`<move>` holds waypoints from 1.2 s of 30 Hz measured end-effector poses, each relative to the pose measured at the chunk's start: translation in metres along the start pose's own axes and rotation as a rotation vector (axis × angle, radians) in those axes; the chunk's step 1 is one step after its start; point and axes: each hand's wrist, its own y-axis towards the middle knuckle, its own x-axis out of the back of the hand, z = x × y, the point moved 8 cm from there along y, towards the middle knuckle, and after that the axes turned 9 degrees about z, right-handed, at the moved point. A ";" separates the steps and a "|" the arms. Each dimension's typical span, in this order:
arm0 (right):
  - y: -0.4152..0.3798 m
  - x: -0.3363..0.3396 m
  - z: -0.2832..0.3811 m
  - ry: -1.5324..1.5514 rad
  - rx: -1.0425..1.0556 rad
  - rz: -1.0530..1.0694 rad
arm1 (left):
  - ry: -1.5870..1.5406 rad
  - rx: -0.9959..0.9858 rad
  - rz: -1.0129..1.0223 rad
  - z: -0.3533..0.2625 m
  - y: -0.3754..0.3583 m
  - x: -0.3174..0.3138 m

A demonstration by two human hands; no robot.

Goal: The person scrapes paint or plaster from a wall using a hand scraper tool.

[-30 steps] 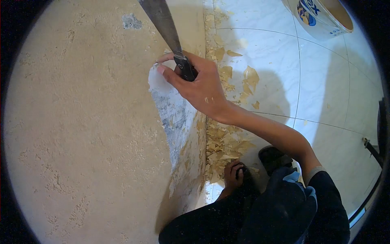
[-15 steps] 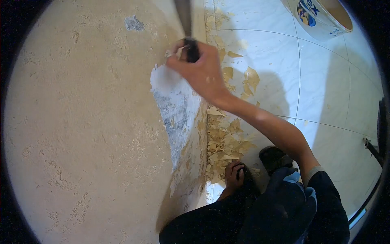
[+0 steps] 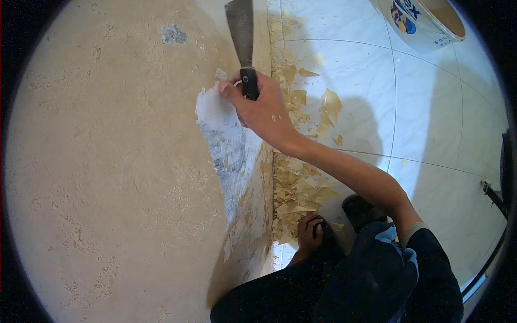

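My right hand is closed around the black handle of a putty knife, its flat metal blade pointing up and away from me. My thumb and fingertips are right at the top of a bare white-and-grey patch on the beige wall. Just above the thumb is a small pale flake. My left hand is out of view.
Peeled paint flakes lie along the wall's base on the white tiled floor. A white bucket stands at the upper right. My sandalled foot is among the flakes. A dark pole-like object is at the right edge.
My right hand has shifted slightly down and toward me with the putty knife, so more of the blade shows. The knife is sharper in view than before.
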 end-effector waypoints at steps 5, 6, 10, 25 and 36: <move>-0.001 -0.004 0.016 -0.048 -0.025 0.063 | 0.008 -0.007 0.009 0.000 0.001 0.001; -0.002 -0.009 0.019 -0.077 -0.023 0.099 | 0.007 -0.006 0.010 -0.001 0.001 0.001; 0.001 -0.012 0.012 -0.050 0.005 0.092 | -0.001 0.016 -0.002 0.001 0.001 0.001; -0.007 0.002 -0.002 -0.041 -0.100 0.028 | -0.002 0.012 0.011 0.001 -0.003 -0.002; -0.103 0.006 0.053 -0.551 0.219 0.361 | 0.029 0.059 0.019 0.002 -0.002 -0.002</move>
